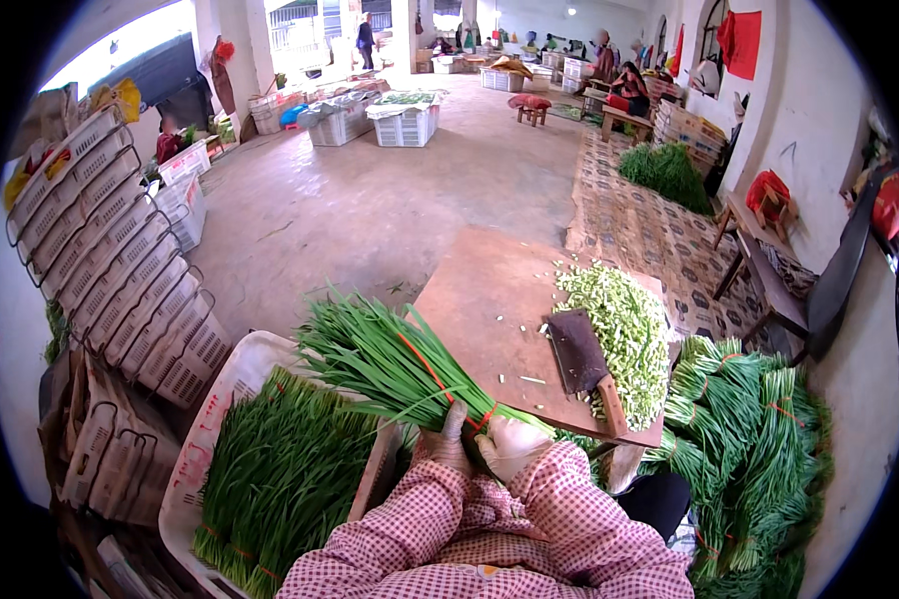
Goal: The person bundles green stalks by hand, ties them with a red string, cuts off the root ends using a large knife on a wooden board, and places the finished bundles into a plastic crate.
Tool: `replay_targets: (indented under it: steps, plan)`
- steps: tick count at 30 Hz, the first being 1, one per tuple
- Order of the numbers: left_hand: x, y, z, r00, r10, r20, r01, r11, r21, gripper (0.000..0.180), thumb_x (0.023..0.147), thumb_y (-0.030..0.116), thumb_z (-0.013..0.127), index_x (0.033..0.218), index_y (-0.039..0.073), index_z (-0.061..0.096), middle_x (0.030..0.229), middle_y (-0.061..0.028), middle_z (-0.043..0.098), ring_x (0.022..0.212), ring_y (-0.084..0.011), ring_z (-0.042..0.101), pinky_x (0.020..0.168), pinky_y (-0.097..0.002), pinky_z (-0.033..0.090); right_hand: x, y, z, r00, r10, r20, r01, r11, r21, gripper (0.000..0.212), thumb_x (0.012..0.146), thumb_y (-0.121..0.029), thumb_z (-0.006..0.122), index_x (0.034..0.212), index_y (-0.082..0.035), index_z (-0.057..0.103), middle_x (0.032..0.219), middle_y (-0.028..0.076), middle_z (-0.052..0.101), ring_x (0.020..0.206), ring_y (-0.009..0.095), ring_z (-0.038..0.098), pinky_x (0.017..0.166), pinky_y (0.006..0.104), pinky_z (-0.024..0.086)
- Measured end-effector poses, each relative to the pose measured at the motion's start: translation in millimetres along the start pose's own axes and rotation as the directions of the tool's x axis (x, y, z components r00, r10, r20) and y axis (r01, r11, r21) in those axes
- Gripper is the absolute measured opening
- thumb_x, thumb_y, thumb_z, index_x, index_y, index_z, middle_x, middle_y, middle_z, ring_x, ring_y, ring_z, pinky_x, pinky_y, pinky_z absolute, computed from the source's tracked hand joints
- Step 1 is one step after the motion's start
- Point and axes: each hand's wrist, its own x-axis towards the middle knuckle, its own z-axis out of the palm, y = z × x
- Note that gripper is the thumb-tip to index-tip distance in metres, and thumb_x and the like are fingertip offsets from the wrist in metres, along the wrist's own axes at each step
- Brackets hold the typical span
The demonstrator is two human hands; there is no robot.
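Note:
A bunch of garlic chives (pixel 395 364) lies across my front, its green leaves pointing up and left and its pale stems to the right. Red bands circle it in two places. My left hand (pixel 448 439), in a soiled glove, is closed on the bunch near the bands. Around the stem end, my right hand (pixel 512 446), in a white glove, is closed too; its fingertips are partly hidden. Just beyond is a wooden board (pixel 469 285), where a cleaver (pixel 576 349) with a wooden handle lies beside a heap of chopped pale stems (pixel 624 329).
A white crate (pixel 225 399) filled with chive bunches stands at my left. More tied bunches (pixel 759 439) are piled at my right. Stacked crates (pixel 120 250) rise at the far left. A bench (pixel 769 285) stands along the right wall. Several people are farther back.

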Motion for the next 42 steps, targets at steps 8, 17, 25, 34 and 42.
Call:
replay_targets:
  steps: [8, 17, 25, 34, 42]
  plan:
    - [12, -17, -20, 0.995, -0.074, 0.063, 0.079, 0.993, -0.086, 0.078, 0.077, 0.054, 0.073, 0.136, 0.012, 0.045, 0.131, -0.0077, 0.053, 0.117, -0.0276, 0.05, 0.1, -0.044, 0.042, -4, -1, 8, 0.999, -0.032, 0.011, 0.033, 0.993, -0.111, 0.027, 0.088, -0.028, 0.053, 0.087, -0.001, 0.057, 0.071, 0.019, 0.065, 0.063, 0.036, 0.065, 0.062, 0.0474, 0.053]
    - [-3, -9, 1, 0.98, -0.103, 0.169, 0.124, 0.985, -0.12, 0.076, 0.077, 0.041, 0.078, 0.137, 0.01, 0.044, 0.128, -0.0045, 0.052, 0.114, -0.0226, 0.051, 0.097, -0.0398, 0.045, -31, 19, 25, 0.971, -0.139, -0.195, 0.124, 0.989, -0.086, 0.019, 0.083, -0.021, 0.059, 0.077, -0.005, 0.053, 0.062, 0.014, 0.058, 0.057, 0.033, 0.061, 0.054, 0.0428, 0.05]
    - [-15, 19, 22, 0.927, -0.28, 0.251, 0.312, 0.945, -0.099, 0.074, 0.078, 0.052, 0.073, 0.132, 0.009, 0.049, 0.124, -0.0091, 0.058, 0.111, -0.0273, 0.056, 0.099, -0.0445, 0.046, -24, 20, 5, 0.986, -0.098, -0.133, 0.101, 0.995, 0.017, 0.019, 0.083, -0.022, 0.059, 0.078, -0.004, 0.054, 0.067, 0.017, 0.06, 0.063, 0.036, 0.062, 0.06, 0.0449, 0.051]
    - [-19, 39, 6, 0.953, -0.242, 0.185, 0.225, 0.968, 0.109, 0.075, 0.079, 0.05, 0.074, 0.136, 0.01, 0.046, 0.128, -0.0086, 0.055, 0.117, -0.0263, 0.052, 0.102, -0.0439, 0.042, 0, 17, -5, 0.982, -0.103, 0.159, 0.04, 0.933, 0.359, 0.03, 0.091, -0.03, 0.054, 0.083, -0.001, 0.056, 0.073, 0.02, 0.059, 0.075, 0.038, 0.062, 0.069, 0.045, 0.048]
    - [3, 11, -2, 0.947, -0.217, 0.235, 0.222, 0.975, 0.006, 0.07, 0.073, 0.034, 0.083, 0.129, 0.009, 0.048, 0.111, -0.0078, 0.061, 0.096, -0.0243, 0.064, 0.081, -0.0401, 0.058, -16, 18, 8, 0.993, -0.075, -0.094, 0.094, 0.971, 0.218, 0.022, 0.084, -0.02, 0.058, 0.076, -0.001, 0.051, 0.07, 0.02, 0.059, 0.07, 0.039, 0.061, 0.065, 0.0466, 0.05]
